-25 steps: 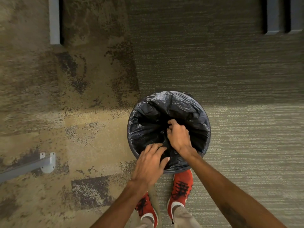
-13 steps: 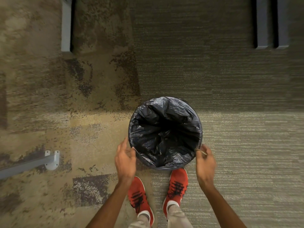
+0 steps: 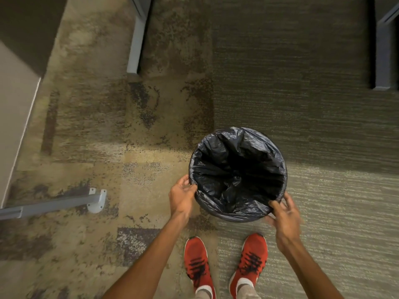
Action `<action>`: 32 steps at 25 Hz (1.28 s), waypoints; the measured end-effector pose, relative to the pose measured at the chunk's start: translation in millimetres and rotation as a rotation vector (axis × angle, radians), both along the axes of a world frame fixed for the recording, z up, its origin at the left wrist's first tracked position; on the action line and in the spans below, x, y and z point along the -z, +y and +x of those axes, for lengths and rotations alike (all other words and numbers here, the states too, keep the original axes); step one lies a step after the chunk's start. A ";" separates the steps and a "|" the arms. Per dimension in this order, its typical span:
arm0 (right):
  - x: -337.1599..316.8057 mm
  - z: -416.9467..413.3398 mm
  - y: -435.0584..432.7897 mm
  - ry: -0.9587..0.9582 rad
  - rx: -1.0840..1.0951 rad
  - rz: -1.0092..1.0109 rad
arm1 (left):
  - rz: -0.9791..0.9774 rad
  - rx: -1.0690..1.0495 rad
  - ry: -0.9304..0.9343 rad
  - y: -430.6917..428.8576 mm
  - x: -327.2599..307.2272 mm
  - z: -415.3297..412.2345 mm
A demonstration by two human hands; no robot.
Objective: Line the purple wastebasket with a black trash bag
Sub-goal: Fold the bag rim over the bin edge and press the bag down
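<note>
Since half a second ago your left hand and right hand have closed in onto the black trash bag at the rim nearest you, each pinching its overhang; the wastebasket beneath is hidden. You look to be seating the cuff: next, tug it down evenly. Carpet lies open around, desk legs well apart

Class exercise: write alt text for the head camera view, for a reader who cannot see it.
Seen from above, a left hand and right hand hold opposite sides of a round wastebasket's rim, lined with a black trash bag. It stands on patterned carpet just ahead of two red shoes.
</note>
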State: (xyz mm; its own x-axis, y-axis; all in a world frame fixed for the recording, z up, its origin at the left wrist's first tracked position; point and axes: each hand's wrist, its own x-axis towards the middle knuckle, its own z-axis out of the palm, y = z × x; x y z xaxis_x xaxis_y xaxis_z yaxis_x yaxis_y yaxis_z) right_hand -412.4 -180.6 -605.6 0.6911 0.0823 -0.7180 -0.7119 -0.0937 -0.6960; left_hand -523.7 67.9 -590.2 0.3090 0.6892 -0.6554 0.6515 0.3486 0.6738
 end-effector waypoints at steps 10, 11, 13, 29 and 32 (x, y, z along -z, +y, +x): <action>-6.8 7.0 180.3 0.014 -0.134 0.132 | 0.145 -0.067 0.015 145.3 -12.1 -44.3; -6.2 8.3 197.8 0.014 -0.154 0.138 | 0.150 -0.076 0.018 160.3 -10.3 -45.7; -2.7 11.0 231.3 0.008 -0.192 0.138 | 0.157 -0.102 0.019 188.8 -4.6 -48.4; 33.4 13.8 336.0 -0.043 -0.304 0.135 | 0.197 -0.180 -0.002 270.0 30.3 -58.9; 30.8 16.5 334.5 -0.019 -0.319 0.138 | 0.206 -0.160 0.059 270.9 27.9 -53.4</action>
State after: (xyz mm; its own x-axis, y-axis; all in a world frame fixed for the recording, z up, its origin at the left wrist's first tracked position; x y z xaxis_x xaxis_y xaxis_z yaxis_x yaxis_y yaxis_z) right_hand -395.8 153.9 -636.4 0.6278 0.3918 -0.6726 -0.6489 -0.2136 -0.7302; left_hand -577.1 338.8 -618.1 0.1508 0.8470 -0.5097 0.6399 0.3094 0.7034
